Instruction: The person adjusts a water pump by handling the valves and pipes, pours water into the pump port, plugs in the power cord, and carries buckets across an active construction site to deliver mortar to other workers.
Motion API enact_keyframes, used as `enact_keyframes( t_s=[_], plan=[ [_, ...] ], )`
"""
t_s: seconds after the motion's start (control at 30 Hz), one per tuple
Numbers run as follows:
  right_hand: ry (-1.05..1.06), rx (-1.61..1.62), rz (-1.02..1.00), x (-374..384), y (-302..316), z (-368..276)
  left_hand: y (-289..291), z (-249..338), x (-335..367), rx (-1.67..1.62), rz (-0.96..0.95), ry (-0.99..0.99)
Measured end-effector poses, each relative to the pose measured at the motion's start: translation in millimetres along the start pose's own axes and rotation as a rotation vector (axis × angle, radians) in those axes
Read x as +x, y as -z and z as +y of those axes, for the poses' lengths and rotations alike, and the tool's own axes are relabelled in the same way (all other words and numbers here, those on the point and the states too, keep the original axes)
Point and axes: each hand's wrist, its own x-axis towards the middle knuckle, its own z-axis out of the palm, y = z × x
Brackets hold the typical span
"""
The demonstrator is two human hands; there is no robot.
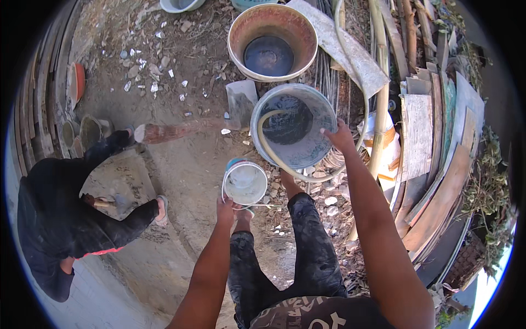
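My left hand (224, 208) is closed on the near edge of a small pale bucket (245, 185) with a blue outer side and a thin wire handle. The bucket is tipped so that its mouth faces up toward me, and its inside looks whitish. With my right hand (341, 138) I grip the right rim of a large grey tub (316, 147), thumb over the inside. Dark water (293, 129) lies in the tub. A pale hose (300, 177) loops over the tub's near rim, and its end reaches into the water.
A rusty-brown tub (241, 41) stands beyond the grey one. A person in dark clothes (60, 192) bends at the left, near a trowel (118, 203) and a broom (164, 133). Boards (416, 137) and a bamboo pole (379, 109) stand at the right. Rubble (329, 211) lies by my feet.
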Motion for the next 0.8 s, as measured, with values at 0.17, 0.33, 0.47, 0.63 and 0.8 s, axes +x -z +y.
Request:
enact_keyframes(
  t_s=[0.17, 0.33, 0.47, 0.63, 0.8],
  plan=[
    [-0.149, 0.327, -0.107, 47.7, -18.2, 67.7, -53.4, -28.2, 121.9, -0.323, 0.097, -0.066],
    [-0.075, 0.687, -0.285, -27.2, -44.5, -10.0, 9.7, -47.5, 164.3, -0.321, 0.078, -0.001],
    [-0.047, 0.625, -0.229, -72.6, -32.9, -22.0, -37.2, -31.2, 135.8, -0.138, 0.112, 0.152],
    [-0.008, 0.424, -0.135, -108.7, -23.4, -58.9, -99.2, -12.1, 40.8, -0.180, 0.085, 0.049],
    [-0.054, 0.312, -0.150, -140.2, -24.6, -110.0, -137.5, -10.7, 3.1, -0.336, 0.328, -0.205]
  ],
)
